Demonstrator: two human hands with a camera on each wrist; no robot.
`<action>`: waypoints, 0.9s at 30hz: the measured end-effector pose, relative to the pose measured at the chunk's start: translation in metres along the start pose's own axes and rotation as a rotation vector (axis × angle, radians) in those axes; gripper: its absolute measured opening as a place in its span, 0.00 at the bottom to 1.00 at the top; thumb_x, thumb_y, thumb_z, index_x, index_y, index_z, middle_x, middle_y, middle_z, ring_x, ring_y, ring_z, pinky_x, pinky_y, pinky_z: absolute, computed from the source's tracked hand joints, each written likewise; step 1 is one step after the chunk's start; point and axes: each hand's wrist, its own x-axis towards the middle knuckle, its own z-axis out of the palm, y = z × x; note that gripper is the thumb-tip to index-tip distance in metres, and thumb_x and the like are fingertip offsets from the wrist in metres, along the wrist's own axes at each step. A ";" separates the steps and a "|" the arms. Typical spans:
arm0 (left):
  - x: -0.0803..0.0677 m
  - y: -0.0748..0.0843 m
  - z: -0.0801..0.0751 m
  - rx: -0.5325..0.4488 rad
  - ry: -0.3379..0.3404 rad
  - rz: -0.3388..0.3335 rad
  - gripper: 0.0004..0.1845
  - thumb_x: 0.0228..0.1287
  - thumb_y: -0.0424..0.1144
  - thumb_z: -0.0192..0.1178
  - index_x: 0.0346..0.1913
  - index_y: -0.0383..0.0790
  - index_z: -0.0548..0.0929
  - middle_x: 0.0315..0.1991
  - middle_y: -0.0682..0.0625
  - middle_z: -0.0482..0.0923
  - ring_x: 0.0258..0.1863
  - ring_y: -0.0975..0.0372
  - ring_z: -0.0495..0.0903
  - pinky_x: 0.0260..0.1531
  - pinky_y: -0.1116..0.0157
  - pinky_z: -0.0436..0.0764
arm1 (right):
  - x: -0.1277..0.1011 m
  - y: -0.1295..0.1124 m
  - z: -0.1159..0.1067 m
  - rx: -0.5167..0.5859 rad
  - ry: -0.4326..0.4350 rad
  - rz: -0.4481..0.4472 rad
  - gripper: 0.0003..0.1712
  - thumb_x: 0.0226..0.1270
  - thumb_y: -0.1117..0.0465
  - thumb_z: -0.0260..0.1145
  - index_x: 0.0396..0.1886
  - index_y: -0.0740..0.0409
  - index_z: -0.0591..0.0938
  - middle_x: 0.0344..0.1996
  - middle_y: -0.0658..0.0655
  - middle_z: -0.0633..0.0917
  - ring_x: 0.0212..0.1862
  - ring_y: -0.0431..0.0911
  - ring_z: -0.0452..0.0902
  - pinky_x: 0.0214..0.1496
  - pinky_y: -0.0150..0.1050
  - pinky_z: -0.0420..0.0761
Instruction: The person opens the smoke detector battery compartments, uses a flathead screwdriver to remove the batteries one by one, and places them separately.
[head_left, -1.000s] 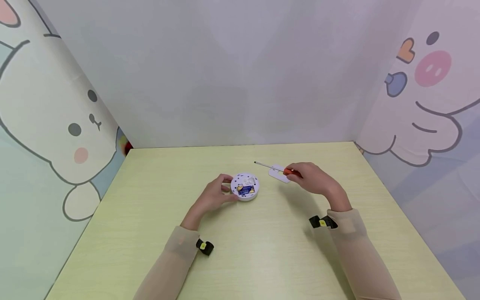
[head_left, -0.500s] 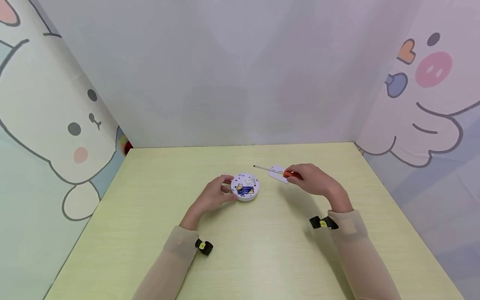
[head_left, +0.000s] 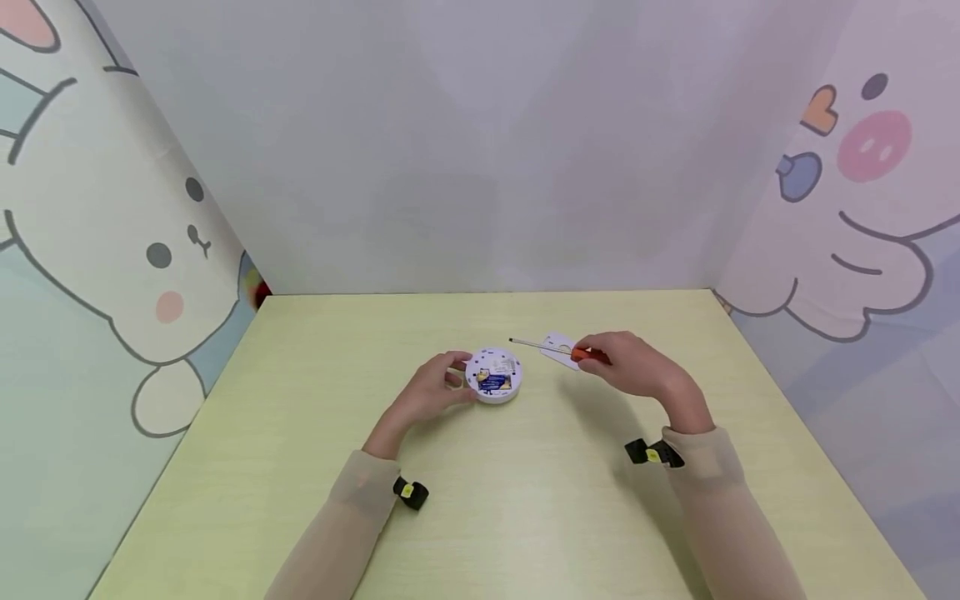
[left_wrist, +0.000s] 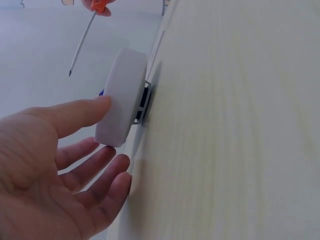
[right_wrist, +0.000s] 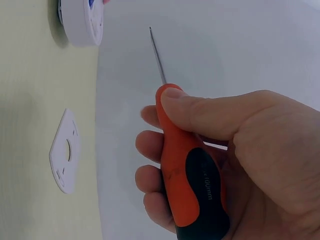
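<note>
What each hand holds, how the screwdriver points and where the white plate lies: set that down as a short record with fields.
Left hand: grips the round white device by its rim
Right hand: holds the screwdriver by its orange and dark handle
Screwdriver tip: in the air, pointing to the person's left, apart from the device
Device face: up, with dark marks and a blue patch
White plate: flat, with a hole, on the table, apart from the device

Plate (right_wrist: 59,150) on table (head_left: 480,500), disc (head_left: 493,373) to its left
</note>
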 end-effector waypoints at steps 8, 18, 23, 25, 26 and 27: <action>0.000 0.000 0.002 -0.006 0.006 -0.009 0.38 0.64 0.38 0.78 0.75 0.44 0.74 0.62 0.47 0.80 0.57 0.55 0.82 0.60 0.54 0.82 | -0.001 -0.005 -0.007 -0.079 -0.049 -0.059 0.06 0.79 0.63 0.66 0.49 0.57 0.87 0.36 0.49 0.85 0.33 0.41 0.73 0.40 0.40 0.76; 0.001 0.001 0.003 -0.009 0.013 -0.014 0.38 0.63 0.38 0.78 0.75 0.44 0.74 0.62 0.47 0.80 0.57 0.54 0.82 0.59 0.54 0.83 | 0.002 -0.026 -0.024 -0.216 -0.137 -0.119 0.05 0.77 0.65 0.67 0.40 0.51 0.85 0.31 0.44 0.81 0.32 0.40 0.72 0.40 0.40 0.76; 0.000 0.002 0.004 -0.009 0.015 -0.014 0.38 0.63 0.38 0.78 0.75 0.44 0.74 0.63 0.47 0.80 0.57 0.54 0.82 0.60 0.54 0.83 | 0.006 -0.038 -0.028 -0.290 -0.176 -0.145 0.10 0.78 0.64 0.66 0.33 0.50 0.80 0.27 0.45 0.76 0.30 0.39 0.67 0.37 0.38 0.71; 0.000 0.002 0.004 -0.015 0.013 -0.014 0.38 0.63 0.38 0.78 0.75 0.44 0.74 0.65 0.47 0.80 0.57 0.54 0.82 0.60 0.54 0.83 | 0.008 -0.043 -0.030 -0.319 -0.192 -0.151 0.12 0.78 0.64 0.66 0.31 0.50 0.78 0.24 0.46 0.73 0.29 0.40 0.64 0.35 0.38 0.68; 0.000 0.001 0.004 -0.017 0.013 -0.016 0.38 0.63 0.38 0.78 0.75 0.44 0.74 0.65 0.47 0.79 0.57 0.55 0.82 0.60 0.54 0.82 | 0.008 -0.044 -0.030 -0.335 -0.198 -0.153 0.13 0.77 0.64 0.67 0.30 0.50 0.77 0.24 0.46 0.72 0.28 0.40 0.63 0.35 0.38 0.67; -0.001 0.001 0.004 -0.019 0.011 -0.018 0.38 0.64 0.38 0.78 0.75 0.44 0.74 0.66 0.47 0.79 0.58 0.55 0.82 0.60 0.53 0.82 | 0.009 -0.047 -0.031 -0.351 -0.203 -0.159 0.14 0.77 0.64 0.67 0.29 0.50 0.77 0.23 0.46 0.71 0.28 0.40 0.62 0.34 0.38 0.65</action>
